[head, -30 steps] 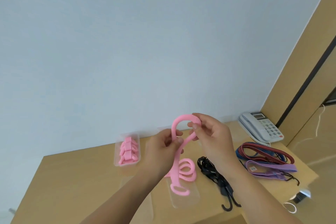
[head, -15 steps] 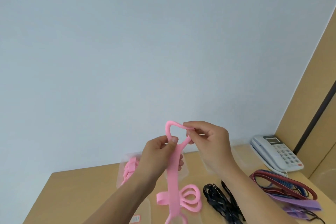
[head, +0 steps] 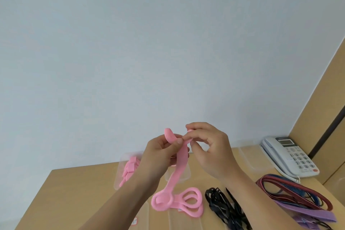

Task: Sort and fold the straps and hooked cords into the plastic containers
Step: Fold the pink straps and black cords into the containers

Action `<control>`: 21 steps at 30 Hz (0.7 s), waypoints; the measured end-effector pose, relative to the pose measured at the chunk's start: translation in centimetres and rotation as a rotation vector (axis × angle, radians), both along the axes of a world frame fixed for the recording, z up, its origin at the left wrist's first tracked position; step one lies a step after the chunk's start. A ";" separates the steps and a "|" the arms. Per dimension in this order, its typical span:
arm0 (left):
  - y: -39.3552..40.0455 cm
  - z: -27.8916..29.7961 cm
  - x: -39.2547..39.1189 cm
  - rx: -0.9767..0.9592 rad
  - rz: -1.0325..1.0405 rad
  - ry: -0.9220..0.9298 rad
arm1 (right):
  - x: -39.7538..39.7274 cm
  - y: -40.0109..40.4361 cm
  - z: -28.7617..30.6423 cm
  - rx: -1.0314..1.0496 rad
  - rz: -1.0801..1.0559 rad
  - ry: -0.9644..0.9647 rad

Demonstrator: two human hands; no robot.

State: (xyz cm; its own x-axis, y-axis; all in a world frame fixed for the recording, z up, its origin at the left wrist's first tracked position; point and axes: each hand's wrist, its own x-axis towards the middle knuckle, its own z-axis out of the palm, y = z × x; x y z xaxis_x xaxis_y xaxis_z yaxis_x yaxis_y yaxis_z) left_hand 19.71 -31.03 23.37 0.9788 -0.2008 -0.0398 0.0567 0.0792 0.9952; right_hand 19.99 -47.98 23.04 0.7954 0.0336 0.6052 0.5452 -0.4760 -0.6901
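Observation:
I hold a pink strap (head: pixel 180 162) up above the wooden table (head: pixel 78 188). My left hand (head: pixel 160 153) grips it near its top fold, thumb pressed on the band. My right hand (head: pixel 207 147) pinches the folded top end just to the right. The strap hangs down to a looped end (head: pixel 162 200). More pink loops (head: pixel 192 203) lie on the table below. A clear plastic container (head: pixel 121 172) at the back left holds folded pink straps (head: pixel 130 169). Black hooked cords (head: pixel 224 209) lie right of the loops.
Red and blue straps (head: pixel 291 192) and a purple strap (head: pixel 313 214) lie at the right. A white desk phone (head: pixel 291 157) stands at the back right. Clear containers (head: pixel 184 173) sit behind the strap, with another (head: pixel 246 157) near the phone. A pale wall rises behind the table.
The top loop of the pink strap has been pressed flat and folded down between my hands. The camera has tilted a little, so the table sits lower in view.

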 end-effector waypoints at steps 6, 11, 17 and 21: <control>-0.2 0.0 -0.1 0.080 0.040 -0.052 | 0.1 -0.7 0.3 0.004 0.060 0.115; -0.5 -0.4 -0.6 0.120 0.036 -0.083 | -0.1 -0.8 0.9 -0.164 0.107 0.182; -0.6 -0.8 -1.3 0.086 0.054 -0.122 | -0.7 -0.8 0.9 -0.236 0.093 0.243; -0.5 -0.9 -2.1 0.162 0.070 -0.144 | -1.2 -0.8 1.1 -0.250 0.092 0.266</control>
State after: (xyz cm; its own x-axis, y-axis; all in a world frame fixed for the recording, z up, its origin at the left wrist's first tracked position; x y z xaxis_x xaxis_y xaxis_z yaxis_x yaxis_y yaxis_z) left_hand 17.62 -31.57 22.44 0.9881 -0.1341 0.0750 -0.0866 -0.0832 0.9928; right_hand 18.77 -48.75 24.12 0.9106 0.2324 0.3418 0.4105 -0.6050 -0.6823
